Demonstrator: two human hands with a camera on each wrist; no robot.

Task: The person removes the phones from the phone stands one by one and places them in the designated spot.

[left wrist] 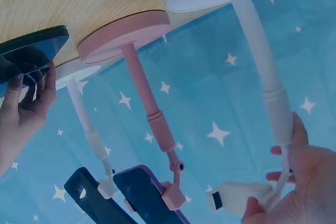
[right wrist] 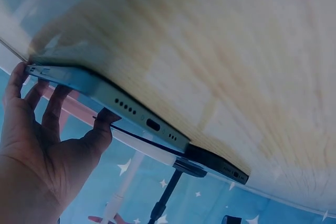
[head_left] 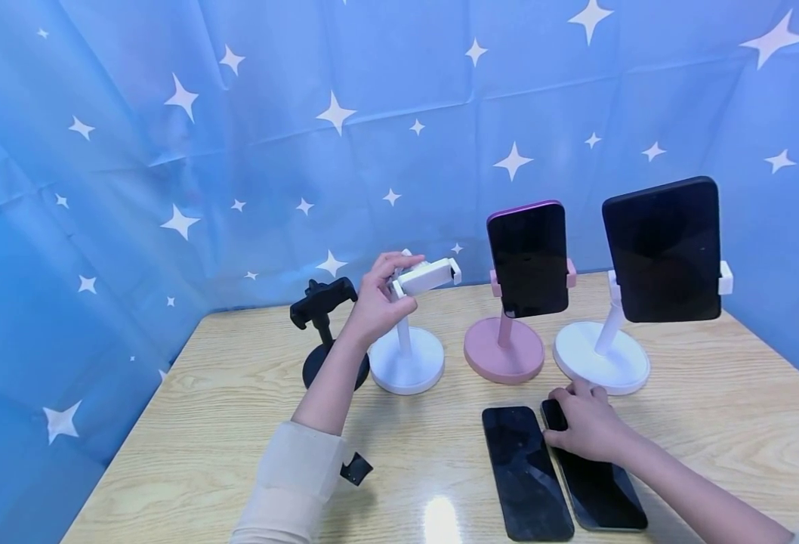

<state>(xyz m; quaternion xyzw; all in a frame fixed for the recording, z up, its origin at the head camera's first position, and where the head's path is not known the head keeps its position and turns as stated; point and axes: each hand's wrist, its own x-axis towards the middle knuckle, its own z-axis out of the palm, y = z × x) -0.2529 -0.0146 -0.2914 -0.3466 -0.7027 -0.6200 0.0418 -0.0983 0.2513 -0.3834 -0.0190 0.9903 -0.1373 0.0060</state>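
The left hand is gripping a white plastic phone stand with a round base, and the right hand is gripping a flat black-screened phone.
In the head view, both hands are working well apart; the right one is pinching the phone at its sides, on or just over the pale wood-grain worktop, I cannot tell which, beside a second black-screened phone. A black phone stand is standing left of the white one; a pink round-based stand is carrying a phone with a purple-pink edge. In the left wrist view, the fingers are curving around the stand's neck, near its clamp. In the right wrist view, the gripped phone is showing its pale green edge with a port.
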